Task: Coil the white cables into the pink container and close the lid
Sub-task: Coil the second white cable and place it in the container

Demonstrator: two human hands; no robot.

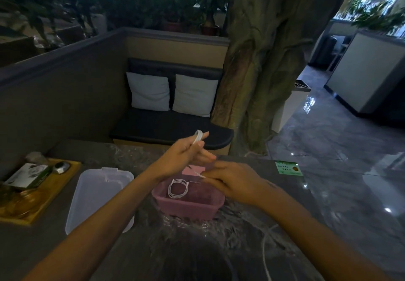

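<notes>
Cable in work: a white cable bundle [198, 137] wound in several loops, pinched in the fingers [200, 143] of the left hand [182, 158], held up above and beyond the pink container [188, 201]. Long axis of the loops runs near upright, tilted slightly away from the person. A short free end [200, 175] of it leads down to the right hand [232, 181], whose fingers are closed narrowly on that end, just over the container's far-right corner.

Key relation for the next move (judgement): the container opening lies directly below and toward the person from the left fingers, so the bundle must come down and toward the body; the left hand carries the bulk, the right hand is nearer the rim and only guides the tail.

Count:
- 1 coiled cable [178, 188] already lying flat inside the container, left half.
- 1 cable in the hands.
- 1 more white cable [265, 250] loose on the bench [135, 247], trailing below the right forearm (its far end is out of view).
- 1 pink container, open.
- 1 clear lid [96, 197], flat on the bench, left of the container and beneath the left forearm, not touching it as far as I can tell.

Outward: a wooden tray [47, 201] with small items at far left of the bench; a green card [288, 168] to the right of the right hand.
</notes>
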